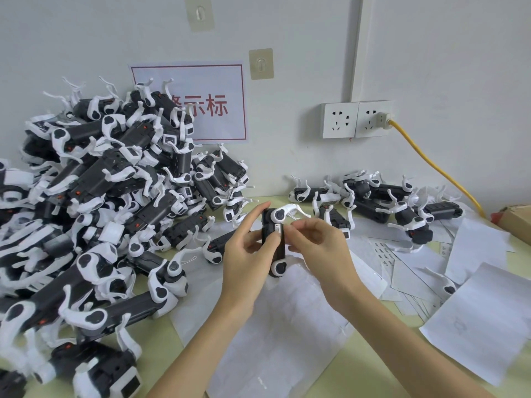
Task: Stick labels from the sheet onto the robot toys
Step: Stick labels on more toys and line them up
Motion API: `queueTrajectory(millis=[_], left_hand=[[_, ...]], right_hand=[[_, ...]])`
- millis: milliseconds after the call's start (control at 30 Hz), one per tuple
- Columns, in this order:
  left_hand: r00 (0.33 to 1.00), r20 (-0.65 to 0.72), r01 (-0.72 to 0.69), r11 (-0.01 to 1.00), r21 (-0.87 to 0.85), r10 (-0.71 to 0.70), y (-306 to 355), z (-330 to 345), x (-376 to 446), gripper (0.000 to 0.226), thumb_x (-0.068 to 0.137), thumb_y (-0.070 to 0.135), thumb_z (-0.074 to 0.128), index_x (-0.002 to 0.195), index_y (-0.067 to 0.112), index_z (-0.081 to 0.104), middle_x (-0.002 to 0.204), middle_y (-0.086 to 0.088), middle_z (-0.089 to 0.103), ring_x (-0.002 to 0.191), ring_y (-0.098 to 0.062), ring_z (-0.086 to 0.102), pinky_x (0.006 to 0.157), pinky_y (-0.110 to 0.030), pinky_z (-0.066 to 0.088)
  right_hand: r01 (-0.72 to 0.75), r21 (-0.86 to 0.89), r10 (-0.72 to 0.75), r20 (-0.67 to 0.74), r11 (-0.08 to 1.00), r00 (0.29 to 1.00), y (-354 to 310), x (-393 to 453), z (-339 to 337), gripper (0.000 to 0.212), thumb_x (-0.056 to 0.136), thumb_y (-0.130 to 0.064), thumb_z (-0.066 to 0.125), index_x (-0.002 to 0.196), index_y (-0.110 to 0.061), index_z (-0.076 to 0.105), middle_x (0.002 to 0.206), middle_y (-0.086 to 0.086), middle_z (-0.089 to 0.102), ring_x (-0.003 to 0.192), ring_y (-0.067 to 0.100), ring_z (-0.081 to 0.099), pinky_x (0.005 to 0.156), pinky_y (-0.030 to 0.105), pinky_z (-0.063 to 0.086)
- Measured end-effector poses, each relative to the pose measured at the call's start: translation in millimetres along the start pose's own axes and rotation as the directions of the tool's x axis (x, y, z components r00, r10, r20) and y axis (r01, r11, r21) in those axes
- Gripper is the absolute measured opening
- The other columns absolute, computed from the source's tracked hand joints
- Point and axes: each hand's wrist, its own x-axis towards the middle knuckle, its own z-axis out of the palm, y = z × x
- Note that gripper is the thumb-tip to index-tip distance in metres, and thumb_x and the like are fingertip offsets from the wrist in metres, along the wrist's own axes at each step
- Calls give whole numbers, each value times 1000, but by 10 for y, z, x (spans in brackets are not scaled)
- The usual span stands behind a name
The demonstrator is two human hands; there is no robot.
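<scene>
Black plastic with white legs: that is the robot toy (274, 242) I hold up over the middle of the table (161, 340), its body standing nearly upright. My left hand (247, 248) grips it from the left side, thumb laid across the dark body and fingers curled behind it. My right hand (319, 239) comes in from the right, its fingertips (290, 228) pinching and pressing a small white label (279, 229) on the upper part of the toy's body; print on the label is too small to read.

Below my hands lies a large white sheet (287, 326), flat on the pale green table. More white sheets (474, 311) are scattered to the right, some overlapping, a few with rows of small printed marks.

On the left a big pile of robot toys (94, 202) rises against the wall (431, 53). A smaller group of toys (373, 202) lies at the far right of the table. On the wall hang a red-bordered sign (207, 101), two sockets (356, 119) and a yellow cable (431, 162) plugged into the right one. A brown box corner (517, 222) shows at the right edge.
</scene>
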Motion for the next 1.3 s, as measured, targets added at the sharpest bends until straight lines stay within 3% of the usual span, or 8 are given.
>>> queueTrajectory(millis=[100,367,567,667,833,967,1100,1300], left_hand=[[999,19,40,999,-21,-39,-15,-10,27,53,90,21,65,128,58,66,82,3,75,86,-11,72,89,-27,55],[995,97,14,1000,-16,-13,10,-20,-3,56,94,24,67,136,61,60,104,-3,81,108,-18,76,93,-26,60],[987,158,-39,999,20,35,30,-34,-2,61,91,23,65,146,49,57,108,-5,81,110,-27,75,105,-44,55],[986,166,-34,999,-13,36,29,-29,2,60,90,21,63,146,45,59,107,-9,80,109,-33,74,102,-40,56],[991,134,-18,998,-64,26,51,-40,7,59,90,20,62,143,47,61,109,-5,81,102,-18,75,90,-22,58],[992,127,-16,998,-68,25,62,-61,27,60,90,21,62,147,40,59,109,-5,81,104,-16,74,95,-23,57],[988,148,-46,999,-22,49,42,-64,21,60,92,22,61,148,42,58,107,-8,80,111,-26,74,99,-29,57],[982,181,-52,999,-5,52,18,-108,47,56,100,15,62,149,42,57,113,-6,80,115,-24,73,102,-29,56]], right_hand=[[-125,155,112,92,980,989,-36,17,-29,18,100,-4,62,117,-8,68,97,8,81,95,23,78,86,30,58],[-136,75,119,201,988,972,-88,-4,-31,33,95,-25,76,124,-11,71,112,7,79,106,24,76,99,41,59],[-342,170,268,348,924,898,-109,79,-203,24,94,-23,75,116,-14,81,101,0,75,87,12,62,63,19,43],[-438,300,333,342,847,879,-66,158,-214,29,105,-9,56,126,-10,75,99,-3,73,92,11,65,88,22,45],[-367,295,255,357,882,899,-103,157,-215,28,103,-6,56,107,-11,83,108,3,78,87,11,73,79,19,57],[-304,258,205,349,917,914,-114,117,-128,28,100,-11,65,125,-1,70,114,12,70,102,22,65,103,32,53],[-246,246,161,318,938,934,-101,70,-98,39,95,-19,74,127,1,64,107,12,71,97,22,66,102,35,52],[-223,239,118,388,945,914,-130,63,-149,26,94,7,68,116,-4,62,107,15,73,98,24,73,92,27,55]])
